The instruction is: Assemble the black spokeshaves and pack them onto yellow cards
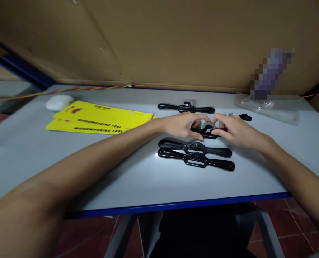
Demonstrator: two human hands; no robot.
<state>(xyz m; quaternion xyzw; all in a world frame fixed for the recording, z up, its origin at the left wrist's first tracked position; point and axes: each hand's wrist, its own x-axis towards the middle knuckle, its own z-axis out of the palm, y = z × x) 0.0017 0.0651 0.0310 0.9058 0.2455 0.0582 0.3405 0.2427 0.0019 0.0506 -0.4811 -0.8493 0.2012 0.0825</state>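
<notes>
Both my hands meet over a black spokeshave (208,135) on the table. My left hand (184,124) is closed around its left side, thumb in front and fingers behind. From the right, my right hand (230,129) grips its other side with thumb and forefinger. A shiny metal blade (208,126) stands up at the middle of the tool, between my fingertips. My hands cover most of the handles. Two more black spokeshaves lie just in front, a rear one (218,152) and a front one (221,164), without a visible blade.
Another spokeshave (202,109) lies behind my hands. Small screws (230,114) and a black metal piece (245,117) are by my right hand. Yellow printed cards (100,116) and a white rounded object (59,103) lie left. Clear plastic (275,110) lies back right, before a cardboard wall (159,43).
</notes>
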